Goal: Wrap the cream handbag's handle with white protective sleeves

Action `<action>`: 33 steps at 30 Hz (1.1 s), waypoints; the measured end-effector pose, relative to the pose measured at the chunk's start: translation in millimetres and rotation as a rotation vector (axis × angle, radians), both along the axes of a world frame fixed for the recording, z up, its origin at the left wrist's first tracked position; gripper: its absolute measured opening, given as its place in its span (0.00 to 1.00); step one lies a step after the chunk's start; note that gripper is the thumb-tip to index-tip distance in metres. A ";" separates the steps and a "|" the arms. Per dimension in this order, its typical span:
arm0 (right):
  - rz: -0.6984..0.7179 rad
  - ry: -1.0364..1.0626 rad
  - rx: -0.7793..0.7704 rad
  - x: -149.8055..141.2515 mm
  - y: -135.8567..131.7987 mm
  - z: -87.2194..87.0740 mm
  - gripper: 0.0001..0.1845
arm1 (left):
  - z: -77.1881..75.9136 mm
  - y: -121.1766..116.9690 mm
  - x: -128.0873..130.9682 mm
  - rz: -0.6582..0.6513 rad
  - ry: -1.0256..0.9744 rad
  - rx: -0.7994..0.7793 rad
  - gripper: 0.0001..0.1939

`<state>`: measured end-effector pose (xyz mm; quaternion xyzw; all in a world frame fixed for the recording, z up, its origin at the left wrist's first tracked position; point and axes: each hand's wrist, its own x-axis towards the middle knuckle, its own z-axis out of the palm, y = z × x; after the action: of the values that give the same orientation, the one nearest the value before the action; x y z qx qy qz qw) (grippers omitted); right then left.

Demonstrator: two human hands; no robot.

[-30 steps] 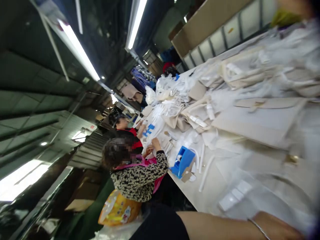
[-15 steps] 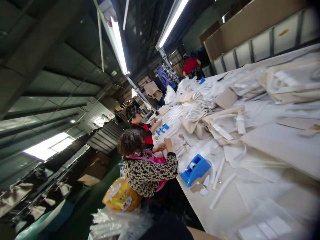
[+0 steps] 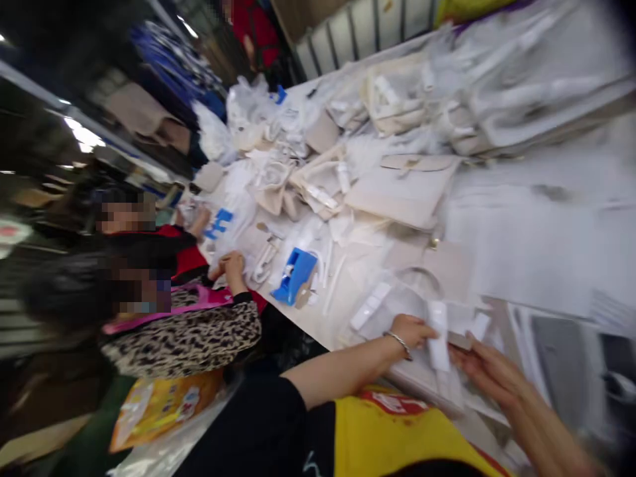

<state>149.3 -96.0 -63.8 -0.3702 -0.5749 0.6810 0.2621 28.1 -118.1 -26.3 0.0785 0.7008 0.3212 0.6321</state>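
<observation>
In front of me on the table lies a pale handbag with clear plastic film about it and a curved handle [image 3: 422, 277]. My left hand [image 3: 410, 333], a bracelet at its wrist, pinches a white-wrapped strap [image 3: 439, 341] of this bag. My right hand [image 3: 489, 371] is at the bag's right side, its thumb on top of a small greyish-beige edge piece [image 3: 460, 340] and its fingers beneath. Motion blur hides the finer detail of this grip. Another white-wrapped strip [image 3: 370, 306] lies to the left of my left hand.
A blue tape dispenser [image 3: 295, 277] stands near the table edge at left. Beyond my hands lie a beige flap handbag [image 3: 405, 191] and several bags in plastic. Co-workers sit at left, one in a leopard-print sleeve [image 3: 199, 341]. White sheets [image 3: 536, 245] cover the right side.
My view has swung right and down toward the table. My hands and the handbag between them, out of view before, now show at the lower right.
</observation>
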 end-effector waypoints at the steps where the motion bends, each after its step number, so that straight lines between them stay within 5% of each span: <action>1: -0.016 -0.014 -0.105 22.3 -2.5 -2.2 0.17 | -8.1 1.0 5.0 -0.041 -0.042 0.031 0.10; 6: -0.096 0.168 -0.569 48.8 0.3 -0.4 0.19 | -24.9 6.2 6.5 -0.087 -0.068 0.142 0.08; 13: -0.133 0.134 -0.544 19.7 -3.7 15.1 0.21 | -16.6 7.1 9.1 -0.194 0.049 0.174 0.09; 22: -0.459 0.121 -0.752 10.3 -11.4 4.8 0.14 | -3.4 8.7 11.5 -0.311 0.156 0.188 0.06; 33: -0.125 0.317 -0.710 31.0 -2.6 14.9 0.15 | -17.0 5.3 3.2 -0.387 0.064 0.160 0.10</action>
<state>180.4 -98.6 -48.9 -0.3623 -0.2322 0.8689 0.2445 31.3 -112.8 -43.3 0.2716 0.6644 0.2459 0.6514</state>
